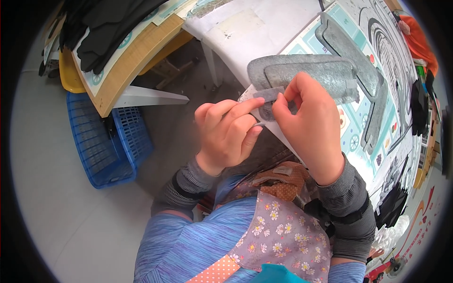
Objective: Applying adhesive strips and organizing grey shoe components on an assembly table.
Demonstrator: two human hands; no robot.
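Observation:
Both my hands are raised in front of me at the table's near corner. Between them is a small grey strip [270, 95], apparently fabric. My right hand [311, 127] pinches the strip's right end between thumb and fingers. My left hand [226, 129] has its index fingertip at the strip's left end, while its thumb and another finger close on a thin grey edge of something small. Just beyond, a flat grey felt-like panel [306, 66] with a raised outline lies on the table. A bent grey piece [363, 73] of the same material stretches along its right side.
A printed light-blue cover [351, 118] lies on the white table [231, 33]. At the upper left, black pieces [115, 35] are stacked on a wood-edged table [137, 61]. Below it stands a blue plastic basket [101, 151] on the floor. More black pieces [394, 205] lie at the right.

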